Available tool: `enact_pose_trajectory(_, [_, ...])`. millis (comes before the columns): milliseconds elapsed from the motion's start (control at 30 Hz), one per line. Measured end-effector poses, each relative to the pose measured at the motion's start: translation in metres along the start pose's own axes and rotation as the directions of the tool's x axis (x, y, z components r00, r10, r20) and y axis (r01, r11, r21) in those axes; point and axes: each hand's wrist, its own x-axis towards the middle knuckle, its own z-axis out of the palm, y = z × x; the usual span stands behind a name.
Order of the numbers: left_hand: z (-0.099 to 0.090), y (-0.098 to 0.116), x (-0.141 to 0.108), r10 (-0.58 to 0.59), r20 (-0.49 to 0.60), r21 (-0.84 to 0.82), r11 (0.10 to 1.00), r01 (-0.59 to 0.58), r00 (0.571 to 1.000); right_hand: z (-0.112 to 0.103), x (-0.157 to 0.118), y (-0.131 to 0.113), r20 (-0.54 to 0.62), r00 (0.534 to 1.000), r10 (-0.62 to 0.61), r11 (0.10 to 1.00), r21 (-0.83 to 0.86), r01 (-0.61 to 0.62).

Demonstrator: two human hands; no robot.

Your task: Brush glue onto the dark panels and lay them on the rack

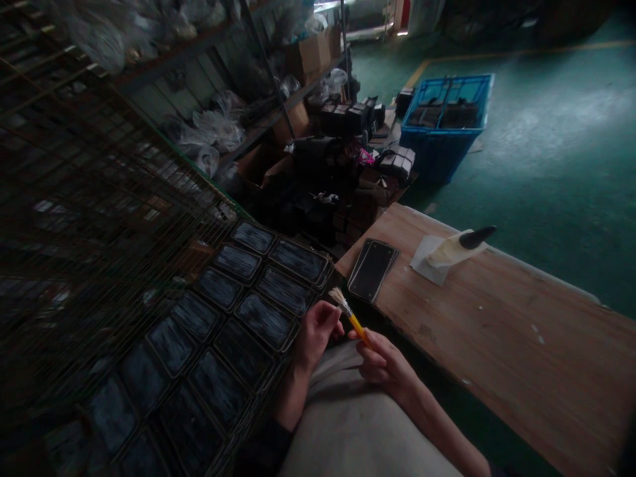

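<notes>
My right hand (pixel 385 361) is wrapped round the yellow handle of a paintbrush (pixel 356 324), its pale bristles pointing up and to the left. Close beside the bristles is my left hand (pixel 318 328), with fingers curled and thumb pressed to them; what it pinches, if anything, is too small to make out. To the left of my hands, rows of dark rectangular panels (pixel 265 319) with whitish streaks lie on a rack. A small stack of dark panels (pixel 371 270) rests on the near left corner of the wooden table (pixel 501 331).
On the table, a cream-coloured bag with a dark tip (pixel 457 248) lies on a white sheet (pixel 431 260). Beyond stand a blue crate (pixel 447 132) and piled dark bundles (pixel 348 119). Shelves with plastic bags (pixel 218 129) and a wire rack (pixel 99 179) line the left.
</notes>
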Motion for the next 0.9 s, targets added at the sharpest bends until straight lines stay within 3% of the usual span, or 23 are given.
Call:
enact_pose_trajectory(100, [-0.001, -0.007, 0.000, 0.011, -0.013, 0.045, 0.999, -0.010, 1.000, -0.002, 0.000, 0.000, 0.003, 1.000, -0.025, 0.998, 0.054, 0.025])
enact_pose_trajectory(367, [-0.001, -0.011, -0.004, 0.023, 0.036, -0.077, 0.997, -0.021, 0.999, -0.012, 0.003, 0.001, 0.041, 0.997, -0.058, 0.985, 0.164, 0.051])
enact_pose_trajectory(500, [-0.003, -0.007, -0.007, 0.099, 0.021, -0.093, 0.991, -0.097, 0.995, -0.009, 0.006, 0.001, 0.029, 0.998, -0.047, 0.972, 0.234, 0.040])
enact_pose_trajectory(600, [-0.002, -0.001, -0.009, 0.140, 0.013, -0.196, 0.971, -0.135, 0.990, -0.006, 0.009, 0.001, -0.017, 0.999, -0.047, 0.965, 0.259, 0.050])
enact_pose_trajectory(733, [0.000, -0.001, -0.010, 0.047, 0.087, -0.374, 0.927, -0.011, 0.995, -0.002, 0.010, 0.003, -0.066, 0.996, -0.063, 0.976, 0.205, 0.076])
enact_pose_trajectory(900, [-0.002, -0.013, -0.011, -0.140, 0.259, -0.282, 0.935, 0.213, 0.956, -0.003, 0.013, 0.007, -0.159, 0.972, -0.176, 0.984, 0.014, 0.180])
